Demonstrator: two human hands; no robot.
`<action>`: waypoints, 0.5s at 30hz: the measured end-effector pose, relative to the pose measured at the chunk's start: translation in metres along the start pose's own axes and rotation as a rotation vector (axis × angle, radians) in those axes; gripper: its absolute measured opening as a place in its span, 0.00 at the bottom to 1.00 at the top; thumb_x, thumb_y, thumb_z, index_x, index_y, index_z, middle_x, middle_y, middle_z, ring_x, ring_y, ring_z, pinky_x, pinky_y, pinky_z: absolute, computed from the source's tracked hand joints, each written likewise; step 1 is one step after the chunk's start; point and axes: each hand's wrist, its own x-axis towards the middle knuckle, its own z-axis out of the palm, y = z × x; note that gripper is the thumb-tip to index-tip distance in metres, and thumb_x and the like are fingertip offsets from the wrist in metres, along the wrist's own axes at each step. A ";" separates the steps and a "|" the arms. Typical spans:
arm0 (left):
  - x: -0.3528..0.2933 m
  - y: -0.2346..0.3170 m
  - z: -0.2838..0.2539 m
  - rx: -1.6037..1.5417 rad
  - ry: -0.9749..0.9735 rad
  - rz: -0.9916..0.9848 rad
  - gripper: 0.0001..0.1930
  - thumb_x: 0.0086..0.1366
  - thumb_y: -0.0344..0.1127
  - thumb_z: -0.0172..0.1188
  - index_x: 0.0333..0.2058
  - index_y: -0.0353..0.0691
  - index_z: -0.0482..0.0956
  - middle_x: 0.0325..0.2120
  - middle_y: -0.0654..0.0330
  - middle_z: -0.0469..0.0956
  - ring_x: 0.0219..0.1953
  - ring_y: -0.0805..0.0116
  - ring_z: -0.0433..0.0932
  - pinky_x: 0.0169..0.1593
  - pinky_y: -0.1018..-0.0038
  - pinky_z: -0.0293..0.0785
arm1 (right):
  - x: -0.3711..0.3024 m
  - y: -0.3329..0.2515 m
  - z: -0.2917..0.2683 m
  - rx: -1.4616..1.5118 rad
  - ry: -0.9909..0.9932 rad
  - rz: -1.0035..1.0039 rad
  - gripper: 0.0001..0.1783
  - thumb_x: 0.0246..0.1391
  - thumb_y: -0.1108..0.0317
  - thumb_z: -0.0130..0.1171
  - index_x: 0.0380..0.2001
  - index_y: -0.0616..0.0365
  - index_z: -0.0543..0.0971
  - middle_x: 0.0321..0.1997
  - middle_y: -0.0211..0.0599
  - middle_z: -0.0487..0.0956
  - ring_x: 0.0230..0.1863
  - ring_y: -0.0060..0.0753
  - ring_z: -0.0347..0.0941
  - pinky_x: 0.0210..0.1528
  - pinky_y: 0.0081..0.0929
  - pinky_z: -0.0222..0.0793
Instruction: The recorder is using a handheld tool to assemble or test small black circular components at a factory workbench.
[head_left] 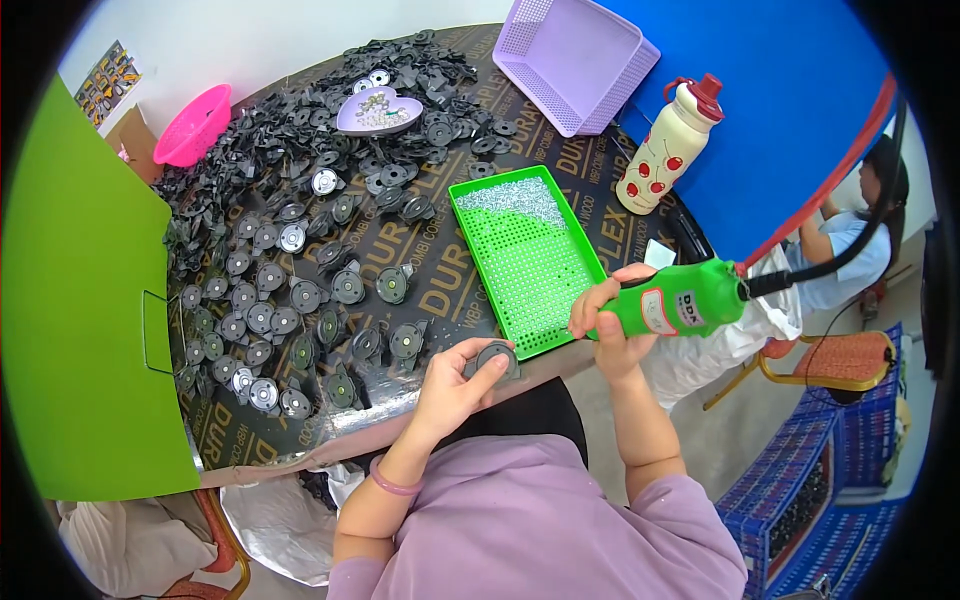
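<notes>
My left hand (448, 390) pinches a round dark-grey plastic part (497, 352) between thumb and fingers, just beyond the table's front edge. Gripped in my right hand (618, 335) is a green electric screwdriver (690, 298), with a black cable running off its back end to the upper right. The tool's tip is hidden or too small to make out. Beyond both hands lies a green perforated tray (530, 275), its far end covered with small silvery screws (520, 200). Several similar round parts (407, 340) are spread over the table to the left of my hands.
A large heap of dark parts (300, 110) covers the far left, with a lilac heart-shaped dish (352, 121) and pink basket (195, 127). A lavender basket (575, 65) and cream bottle (665, 150) stand far right. Green partition (90, 300) borders the left; another person (850, 255) sits right.
</notes>
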 end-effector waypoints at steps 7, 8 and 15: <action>0.006 -0.006 -0.007 -0.036 0.003 0.016 0.12 0.62 0.35 0.53 0.42 0.34 0.74 0.18 0.67 0.71 0.14 0.86 0.60 0.16 0.87 0.54 | 0.008 -0.016 0.007 0.136 0.070 -0.088 0.27 0.52 0.57 0.56 0.47 0.57 0.55 0.16 0.34 0.66 0.12 0.27 0.62 0.15 0.24 0.62; 0.006 -0.005 -0.007 -0.059 -0.009 -0.002 0.13 0.62 0.35 0.53 0.43 0.33 0.73 0.20 0.63 0.73 0.14 0.85 0.61 0.17 0.88 0.55 | 0.009 -0.020 0.011 0.142 0.049 -0.106 0.28 0.53 0.54 0.55 0.48 0.55 0.54 0.17 0.33 0.66 0.12 0.27 0.62 0.15 0.25 0.63; 0.005 -0.007 -0.009 -0.001 -0.023 0.060 0.12 0.63 0.32 0.51 0.43 0.32 0.72 0.20 0.65 0.73 0.15 0.84 0.62 0.17 0.87 0.56 | 0.008 -0.028 0.052 0.237 -0.133 -0.156 0.29 0.53 0.53 0.55 0.48 0.52 0.53 0.18 0.34 0.68 0.15 0.30 0.65 0.18 0.28 0.65</action>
